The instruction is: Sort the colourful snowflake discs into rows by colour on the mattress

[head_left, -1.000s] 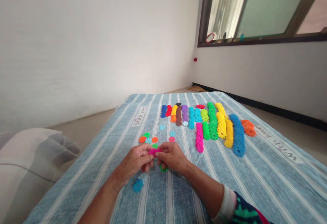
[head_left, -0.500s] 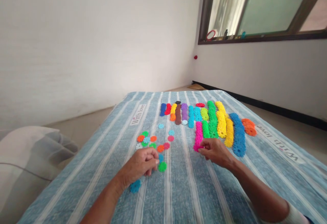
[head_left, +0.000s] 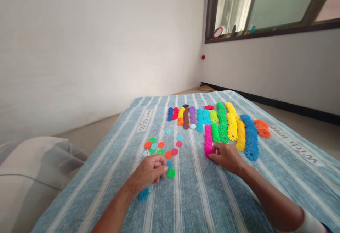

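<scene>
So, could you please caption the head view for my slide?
Right hand touches the pink row; left hand curled beside loose discs.

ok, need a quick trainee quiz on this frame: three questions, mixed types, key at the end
1. True or false: the right hand touches the near end of the pink row.
2. Which long row lies right beside the orange pile? A) blue row B) purple row C) brown row
3. Short answer: which two words are printed on the striped blanket?

Key: 1 true; 2 A; 3 "With love".
</scene>
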`<state>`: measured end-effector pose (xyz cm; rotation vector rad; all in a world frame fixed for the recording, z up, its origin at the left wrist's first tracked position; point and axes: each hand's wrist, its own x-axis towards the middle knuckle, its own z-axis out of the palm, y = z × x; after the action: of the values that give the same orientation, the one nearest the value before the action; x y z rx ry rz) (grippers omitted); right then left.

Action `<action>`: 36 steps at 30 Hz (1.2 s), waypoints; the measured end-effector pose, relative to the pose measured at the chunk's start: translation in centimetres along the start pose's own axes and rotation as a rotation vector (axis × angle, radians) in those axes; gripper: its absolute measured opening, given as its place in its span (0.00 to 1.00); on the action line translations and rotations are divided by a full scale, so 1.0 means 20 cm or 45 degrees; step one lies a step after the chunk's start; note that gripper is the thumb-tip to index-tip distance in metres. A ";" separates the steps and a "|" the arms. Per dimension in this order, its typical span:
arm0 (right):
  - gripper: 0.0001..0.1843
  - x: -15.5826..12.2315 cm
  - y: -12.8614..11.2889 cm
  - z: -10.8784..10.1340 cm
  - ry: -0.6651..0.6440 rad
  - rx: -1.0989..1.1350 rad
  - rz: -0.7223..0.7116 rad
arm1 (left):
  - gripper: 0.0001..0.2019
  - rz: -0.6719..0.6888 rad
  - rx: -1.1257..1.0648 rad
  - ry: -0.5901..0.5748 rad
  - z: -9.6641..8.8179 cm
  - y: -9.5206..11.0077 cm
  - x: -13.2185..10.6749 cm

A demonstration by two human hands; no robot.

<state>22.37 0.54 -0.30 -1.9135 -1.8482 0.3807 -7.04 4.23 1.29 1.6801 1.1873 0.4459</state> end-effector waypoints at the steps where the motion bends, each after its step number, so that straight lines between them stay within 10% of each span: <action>1: 0.07 0.00 0.00 0.01 0.011 0.017 0.001 | 0.07 0.001 0.000 0.002 0.00 0.00 0.00; 9: 0.12 0.01 0.05 0.05 0.187 0.225 0.049 | 0.07 -0.014 0.029 0.073 0.01 0.00 0.00; 19: 0.15 0.04 0.09 0.02 0.290 0.598 0.219 | 0.07 0.187 0.587 0.528 0.06 0.10 0.10; 25: 0.14 0.05 0.11 0.04 0.293 0.610 0.190 | 0.07 0.192 1.111 0.435 0.11 0.15 0.22; 36: 0.14 0.07 0.14 0.09 0.296 0.542 0.154 | 0.02 0.112 0.810 0.448 0.10 0.15 0.29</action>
<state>23.92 2.23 -3.04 -1.6956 -1.3775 0.5201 -1.47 8.08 1.67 2.2664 1.6332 0.4585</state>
